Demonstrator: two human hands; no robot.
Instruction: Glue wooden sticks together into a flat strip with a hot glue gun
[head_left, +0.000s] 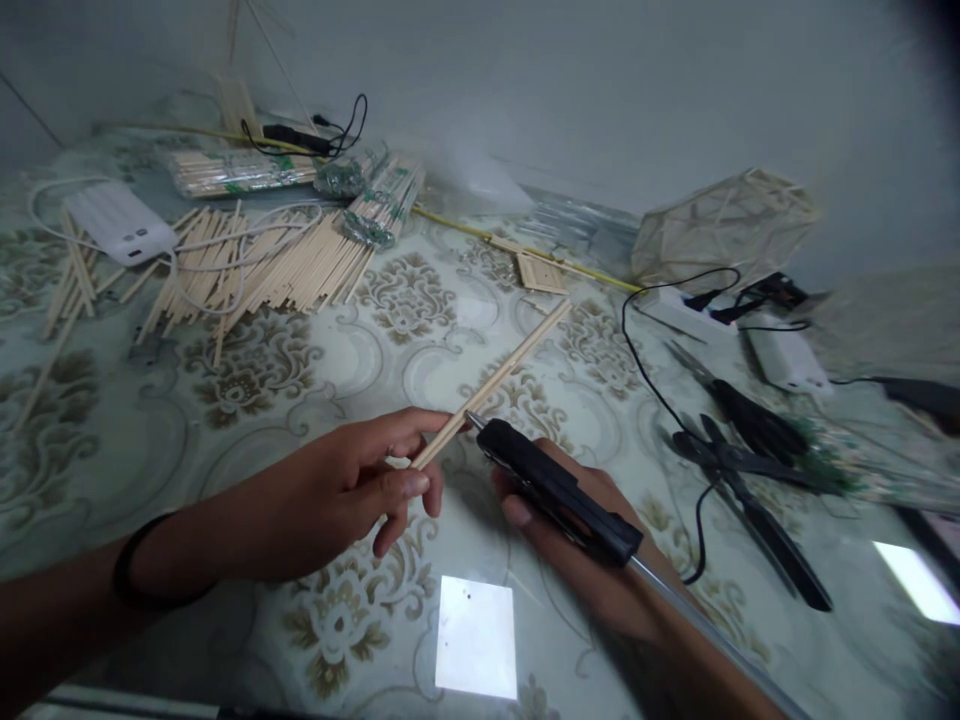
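Two thin wooden sticks, lying side by side, slant up and away over the table from my left hand. Their near end is pinched between its thumb and fingers, while the lower fingers hang loosely curled. My right hand is wrapped round a black hot glue gun, partly hidden beneath it. A long clear glue stick runs out of the gun's back end. The metal nozzle points at the sticks close to my left fingertips; whether it touches them I cannot tell.
Loose sticks lie spread at the left beside a white power bank with a cable. Wrapped bundles sit behind. At the right are a stick-built frame, a power strip, pliers and scissors. The gun's cord loops there.
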